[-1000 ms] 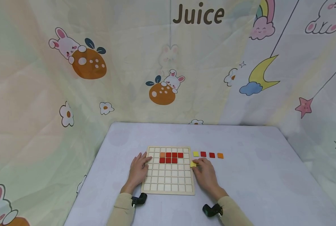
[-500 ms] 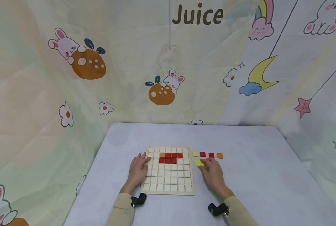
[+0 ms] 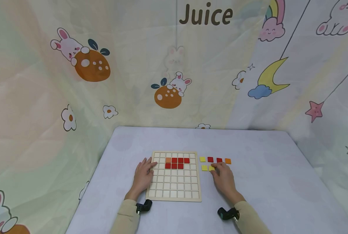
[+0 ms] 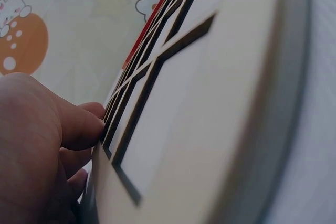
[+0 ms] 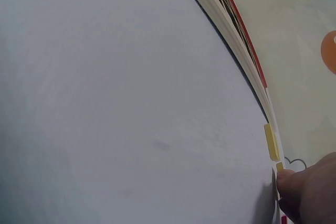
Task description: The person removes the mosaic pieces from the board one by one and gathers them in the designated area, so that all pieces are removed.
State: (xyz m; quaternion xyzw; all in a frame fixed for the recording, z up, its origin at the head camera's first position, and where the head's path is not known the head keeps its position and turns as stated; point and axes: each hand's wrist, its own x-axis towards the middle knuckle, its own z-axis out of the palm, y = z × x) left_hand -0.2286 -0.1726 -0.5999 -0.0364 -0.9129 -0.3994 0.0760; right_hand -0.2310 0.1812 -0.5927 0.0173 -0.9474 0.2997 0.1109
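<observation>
A square wooden grid board [image 3: 174, 199] lies on the table, with one orange tile [image 3: 168, 160] and several red tiles [image 3: 174, 165] set in two of its upper rows. My left hand [image 3: 143, 175] rests along the board's left edge, fingertips at the rim; the left wrist view shows these fingers [image 4: 81, 124] up close. To the right of the board, my right hand [image 3: 224, 178] pinches a yellow tile [image 3: 211, 168], partly hidden by thumb and forefinger. Another yellow tile [image 3: 204, 168] lies just left of it. In the right wrist view the thumb [image 5: 287, 182] meets the tile's end.
Behind my right hand runs a row of loose tiles: yellow [image 3: 202, 159], red [image 3: 210, 159], a second red [image 3: 219, 160] and orange [image 3: 228, 161]. A pale cloth covers the table [image 3: 264, 156]. A printed curtain [image 3: 133, 65] hangs behind it.
My right hand has moved right from the board's edge with a yellow tile at its fingertips. A gap now separates two yellow tiles. The left hand stays put.
</observation>
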